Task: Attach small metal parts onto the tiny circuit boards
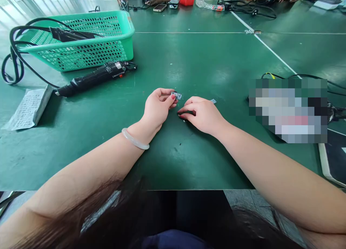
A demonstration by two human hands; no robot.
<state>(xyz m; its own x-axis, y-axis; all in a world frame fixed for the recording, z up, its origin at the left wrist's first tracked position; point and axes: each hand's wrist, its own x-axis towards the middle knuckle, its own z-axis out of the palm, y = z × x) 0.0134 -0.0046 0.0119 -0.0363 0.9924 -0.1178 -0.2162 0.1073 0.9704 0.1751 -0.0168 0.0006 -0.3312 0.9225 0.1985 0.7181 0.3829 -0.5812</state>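
The left hand (158,106) pinches a small pale patterned part (176,95) between thumb and fingers, to the right of the green perforated basket (89,48) and nearer the wearer. The right hand (201,113) lies farther right of the basket, low over the bench (162,162), fingertips drawn close together; whether they grip anything I cannot tell. A tiny white-edged piece (185,121) shows just below those fingertips, and a second pale part (213,101) peeks out beyond that hand, farthest from the basket. The black electric screwdriver (97,77) lies along the basket's near side. For such small work, a light pinch at the part's edges, with both wrists kept low, should serve best.
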